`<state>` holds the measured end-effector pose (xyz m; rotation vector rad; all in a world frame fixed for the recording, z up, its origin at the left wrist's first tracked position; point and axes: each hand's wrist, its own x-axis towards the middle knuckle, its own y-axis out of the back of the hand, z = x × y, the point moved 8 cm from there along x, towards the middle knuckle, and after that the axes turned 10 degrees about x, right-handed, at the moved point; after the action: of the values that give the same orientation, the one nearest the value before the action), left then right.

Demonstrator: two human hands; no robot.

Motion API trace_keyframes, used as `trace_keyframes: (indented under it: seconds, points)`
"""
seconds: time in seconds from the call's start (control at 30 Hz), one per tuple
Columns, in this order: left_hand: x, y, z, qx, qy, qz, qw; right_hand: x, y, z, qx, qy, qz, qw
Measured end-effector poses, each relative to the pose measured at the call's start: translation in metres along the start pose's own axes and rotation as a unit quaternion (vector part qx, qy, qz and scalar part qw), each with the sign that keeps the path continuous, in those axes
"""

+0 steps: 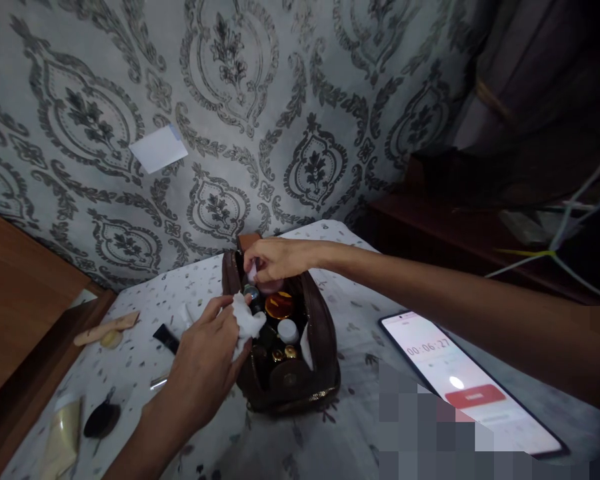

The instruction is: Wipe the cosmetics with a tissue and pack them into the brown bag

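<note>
An open brown cosmetic bag [324, 327] stands on the patterned bedsheet, packed with small containers. Inside it show a round amber lid [279, 305], a white-capped jar [287, 331] and small gold caps [290, 351]. Crumpled white tissue [249, 323] is gripped in my left hand [203, 353], over the bag's left side. My right hand [280, 258] reaches across to the bag's far end, its fingers closed round a small pale pink item [253, 272]. That item is mostly hidden by the fingers, so its kind is unclear.
Left on the sheet lie a cream-coloured tube [64, 430], a round black compact [101, 419], a dark tube [165, 338] and a beige strip-like item [107, 328]. A phone [455, 373] showing a timer rests on the right. Patterned wallpaper [315, 163] rises behind.
</note>
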<state>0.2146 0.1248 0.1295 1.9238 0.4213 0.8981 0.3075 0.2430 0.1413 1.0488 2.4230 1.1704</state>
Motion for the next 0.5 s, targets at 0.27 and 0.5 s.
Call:
trace_keyframes:
  seconds: [0.27, 0.5]
  points:
    - [0.0013, 0.0042, 0.003, -0.005, -0.014, 0.014, 1.0, -0.0013, 0.0014, 0.0037, 0.048, -0.005, 0.045, 0.998]
    - [0.0012, 0.0052, 0.0036, -0.012, -0.018, 0.032, 0.999, 0.0017, -0.0081, 0.0054, 0.041, -0.001, -0.056, 0.998]
